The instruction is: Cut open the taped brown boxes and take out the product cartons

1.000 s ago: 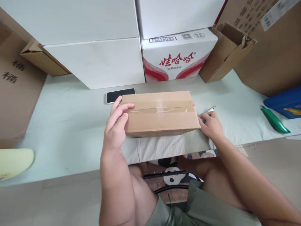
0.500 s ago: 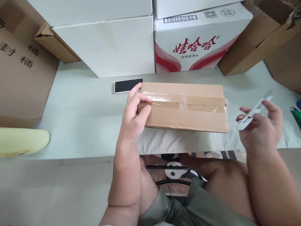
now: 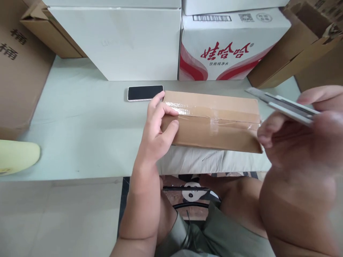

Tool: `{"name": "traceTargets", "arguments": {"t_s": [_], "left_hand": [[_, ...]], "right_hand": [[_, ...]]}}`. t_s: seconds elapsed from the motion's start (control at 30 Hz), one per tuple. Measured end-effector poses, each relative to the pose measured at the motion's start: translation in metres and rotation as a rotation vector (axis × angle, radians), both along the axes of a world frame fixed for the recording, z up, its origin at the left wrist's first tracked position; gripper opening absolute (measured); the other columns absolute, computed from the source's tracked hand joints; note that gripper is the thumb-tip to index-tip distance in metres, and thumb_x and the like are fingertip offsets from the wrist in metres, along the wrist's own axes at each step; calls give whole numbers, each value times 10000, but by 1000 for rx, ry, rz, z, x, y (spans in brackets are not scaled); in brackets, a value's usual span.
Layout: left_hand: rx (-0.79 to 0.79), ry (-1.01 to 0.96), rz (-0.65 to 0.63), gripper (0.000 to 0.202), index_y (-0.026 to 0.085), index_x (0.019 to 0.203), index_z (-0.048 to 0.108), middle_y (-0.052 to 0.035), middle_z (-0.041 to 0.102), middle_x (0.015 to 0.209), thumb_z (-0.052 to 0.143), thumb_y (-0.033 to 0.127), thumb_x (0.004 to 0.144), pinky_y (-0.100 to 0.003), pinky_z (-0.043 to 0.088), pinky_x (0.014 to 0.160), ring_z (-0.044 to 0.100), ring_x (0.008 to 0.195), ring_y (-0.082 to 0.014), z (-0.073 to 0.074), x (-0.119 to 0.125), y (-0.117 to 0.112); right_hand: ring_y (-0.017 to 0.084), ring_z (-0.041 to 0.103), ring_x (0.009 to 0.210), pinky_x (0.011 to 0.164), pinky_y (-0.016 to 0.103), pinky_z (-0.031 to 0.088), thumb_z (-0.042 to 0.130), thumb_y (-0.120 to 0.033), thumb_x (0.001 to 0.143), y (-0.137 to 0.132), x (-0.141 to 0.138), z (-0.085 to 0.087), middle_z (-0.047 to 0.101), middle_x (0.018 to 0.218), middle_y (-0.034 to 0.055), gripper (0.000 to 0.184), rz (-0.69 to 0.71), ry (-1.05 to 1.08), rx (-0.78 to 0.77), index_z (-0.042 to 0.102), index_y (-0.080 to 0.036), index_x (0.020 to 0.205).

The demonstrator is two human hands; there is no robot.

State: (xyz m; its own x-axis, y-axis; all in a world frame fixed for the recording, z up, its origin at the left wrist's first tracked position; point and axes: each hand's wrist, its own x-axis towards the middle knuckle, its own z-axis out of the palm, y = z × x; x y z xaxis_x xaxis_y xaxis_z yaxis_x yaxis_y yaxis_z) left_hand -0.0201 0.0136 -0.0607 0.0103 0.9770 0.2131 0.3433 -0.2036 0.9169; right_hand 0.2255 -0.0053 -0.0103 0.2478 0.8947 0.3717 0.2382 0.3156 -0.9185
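A brown cardboard box (image 3: 198, 132) lies on the pale green tabletop, with clear tape along its top seam. My left hand (image 3: 160, 132) grips the box's left end, thumb on the near side and fingers over the far side. Raised over the box's right end, my right hand (image 3: 300, 132) is closed around a utility knife (image 3: 289, 109). The knife's blade is out and points left, above the far right corner of the box. Motion blurs parts of the right hand.
Behind the box lies a phone (image 3: 145, 93). White cartons (image 3: 142, 46) and a white-and-red carton (image 3: 227, 46) stand along the back. Brown boxes (image 3: 284, 50) flank them. A yellow-green rounded object (image 3: 18, 157) sits at the left edge of the table (image 3: 88, 142).
My right hand has come up and closer with the knife, whose blade has swung round to point left. My left hand keeps its hold on the box. The view has shifted slightly.
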Motion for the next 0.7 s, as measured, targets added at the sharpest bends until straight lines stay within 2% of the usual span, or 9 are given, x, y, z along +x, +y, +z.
{"name": "traceTargets", "arguments": {"t_s": [0.07, 0.13, 0.2, 0.27, 0.33, 0.4, 0.57, 0.7], "left_hand": [[-7, 8, -7, 56, 265, 912, 651, -45, 544, 1601, 665, 263, 858, -522, 357, 1309, 336, 1617, -351, 2, 0, -1], [-17, 22, -10, 60, 270, 918, 650, -38, 539, 1601, 673, 282, 864, -510, 369, 1305, 338, 1615, -342, 2, 0, -2], [-31, 37, -7, 69, 277, 914, 648, -28, 531, 1605, 689, 301, 863, -505, 388, 1295, 345, 1611, -335, 3, 0, -2], [-41, 40, -1, 76, 282, 906, 647, -18, 520, 1613, 700, 316, 864, -500, 398, 1291, 344, 1610, -329, 3, 0, -2], [-38, 41, 8, 79, 285, 900, 646, -12, 518, 1617, 705, 328, 869, -500, 393, 1296, 340, 1612, -325, 3, 1, -1], [-27, 49, 22, 91, 284, 905, 645, -10, 524, 1616, 707, 341, 873, -510, 378, 1306, 334, 1616, -328, 1, 3, 0], [-3, 69, 47, 94, 279, 928, 646, -13, 542, 1598, 698, 342, 883, -533, 344, 1329, 341, 1612, -331, -4, 4, 1], [48, 45, 20, 72, 287, 963, 655, -17, 541, 1587, 674, 325, 905, -530, 368, 1313, 342, 1607, -323, -12, 0, 4]], "right_hand": [[156, 540, 428, 343, 294, 385, 818, -282, 673, 3, -3, -5, 614, 567, -33, 201, 97, 44, 33, 646, -274, 777], [118, 526, 441, 360, 264, 350, 744, -165, 705, 6, -5, -10, 623, 594, -30, 126, 166, 58, 46, 721, -245, 800], [83, 455, 415, 361, 244, 255, 681, -167, 781, 8, -8, -14, 565, 554, -37, 84, 151, 79, 58, 740, -226, 786], [65, 383, 388, 355, 241, 197, 692, -208, 823, 9, -11, -16, 503, 508, -51, 84, 65, 80, 76, 718, -216, 743], [64, 380, 373, 332, 235, 210, 763, -255, 808, 10, -12, -17, 512, 506, -60, 89, 29, 41, 48, 706, -215, 752], [71, 415, 359, 307, 223, 250, 814, -274, 780, 9, -11, -17, 542, 513, -64, 133, 57, 29, -8, 695, -216, 759], [59, 388, 314, 281, 199, 230, 739, -253, 873, 10, -10, -20, 500, 472, -74, 271, 45, 91, -40, 583, -203, 656], [62, 437, 342, 298, 186, 281, 734, -226, 889, 13, -13, -21, 533, 501, -80, 258, 39, 92, -42, 577, -202, 685]]}}
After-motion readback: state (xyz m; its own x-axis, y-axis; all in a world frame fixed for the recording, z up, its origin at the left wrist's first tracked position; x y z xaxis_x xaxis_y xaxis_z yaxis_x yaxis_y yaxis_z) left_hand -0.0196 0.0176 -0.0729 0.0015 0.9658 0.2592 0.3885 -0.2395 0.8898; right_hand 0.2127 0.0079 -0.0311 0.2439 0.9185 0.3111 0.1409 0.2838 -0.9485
